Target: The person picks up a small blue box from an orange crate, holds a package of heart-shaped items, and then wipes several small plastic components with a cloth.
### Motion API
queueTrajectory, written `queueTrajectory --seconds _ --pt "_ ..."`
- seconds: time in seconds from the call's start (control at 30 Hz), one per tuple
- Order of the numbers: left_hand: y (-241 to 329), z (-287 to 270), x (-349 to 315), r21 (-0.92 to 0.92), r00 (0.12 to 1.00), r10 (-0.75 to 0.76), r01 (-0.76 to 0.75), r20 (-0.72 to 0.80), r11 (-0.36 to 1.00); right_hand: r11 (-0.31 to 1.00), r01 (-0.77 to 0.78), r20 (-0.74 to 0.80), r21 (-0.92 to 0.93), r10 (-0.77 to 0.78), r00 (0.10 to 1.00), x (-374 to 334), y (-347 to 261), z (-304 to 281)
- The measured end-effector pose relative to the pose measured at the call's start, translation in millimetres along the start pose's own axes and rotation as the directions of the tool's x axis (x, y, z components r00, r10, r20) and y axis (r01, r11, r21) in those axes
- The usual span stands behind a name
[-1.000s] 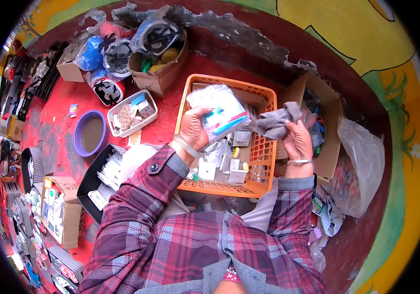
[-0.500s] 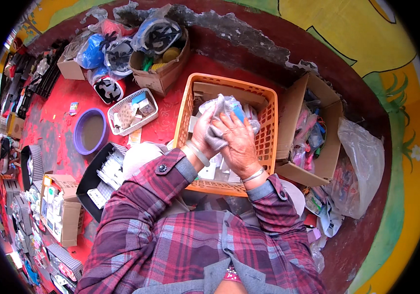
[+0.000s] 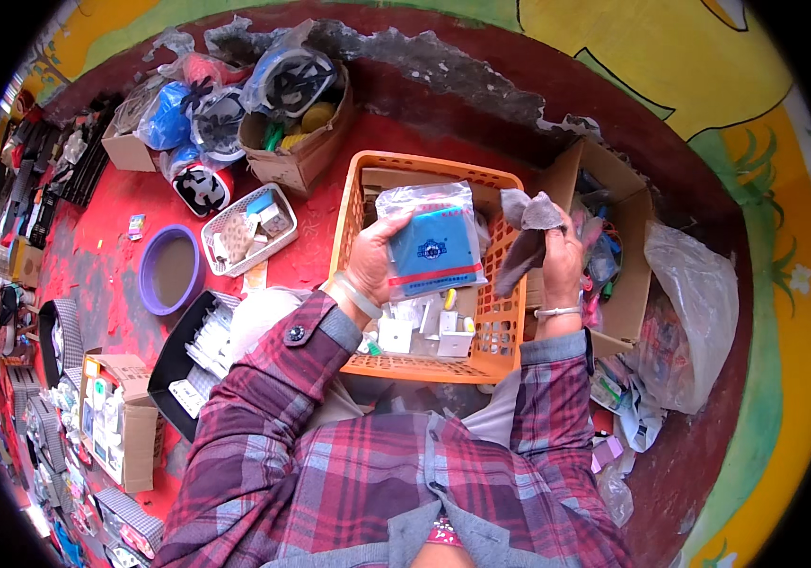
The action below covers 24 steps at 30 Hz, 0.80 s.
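Note:
My left hand (image 3: 370, 256) is closed on the left edge of a flat blue packet in a clear plastic sleeve (image 3: 434, 251), held face up above an orange plastic basket (image 3: 436, 367). To its right, my right hand (image 3: 562, 263) pinches a grey cloth (image 3: 522, 248), which hangs in folds over the basket's right rim, apart from the packet. Under the packet, white boxes (image 3: 396, 334) and other small goods lie in the basket. The packet hides much of what is behind it.
An open cardboard box (image 3: 633, 284) of packaged goods stands right of the basket, with a clear plastic bag (image 3: 699, 303) beyond it. On the left are a white basket (image 3: 270, 245), a purple basin of murky water (image 3: 199, 270) and a black tray (image 3: 161, 364).
My hands were together, with the grey cloth pressed against the packet. Now they are apart: the right has moved right with the cloth, and the left shows the packet's blue face.

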<state>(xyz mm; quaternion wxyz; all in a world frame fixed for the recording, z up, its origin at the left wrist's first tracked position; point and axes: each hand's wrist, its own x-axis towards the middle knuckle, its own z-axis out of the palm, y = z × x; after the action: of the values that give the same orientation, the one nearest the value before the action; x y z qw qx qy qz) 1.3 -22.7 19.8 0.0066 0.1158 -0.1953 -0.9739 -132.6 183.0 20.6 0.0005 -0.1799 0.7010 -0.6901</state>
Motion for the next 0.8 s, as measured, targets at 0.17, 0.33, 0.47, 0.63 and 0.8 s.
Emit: queueTrajectory --seconds 0.17,0.33,0.47,0.63,0.8 --pt "5 14 -6 0.008 0.995 0.012 -0.012 0.099 1.000 0.995 -0.066 0.187 0.078 0.050 0.981 -4 -18 -9" --pt "10 7 -6 0.069 0.997 0.005 -0.010 0.071 0.998 0.822 -0.280 0.369 0.495 0.093 0.925 -1 -23 -29" --pt "10 10 -6 0.122 0.993 0.026 -0.041 0.119 0.992 0.615 -0.405 0.412 0.676 0.139 0.900 -1 -8 -25" --pt "11 5 -4 0.228 0.988 -0.006 -0.030 0.157 0.973 0.542 -0.495 0.503 0.679 0.147 0.851 -10 5 -6" --pt "11 15 -6 0.355 0.984 0.039 -0.099 0.173 0.930 0.547 -0.553 0.507 0.629 0.251 0.825 -22 -7 8"
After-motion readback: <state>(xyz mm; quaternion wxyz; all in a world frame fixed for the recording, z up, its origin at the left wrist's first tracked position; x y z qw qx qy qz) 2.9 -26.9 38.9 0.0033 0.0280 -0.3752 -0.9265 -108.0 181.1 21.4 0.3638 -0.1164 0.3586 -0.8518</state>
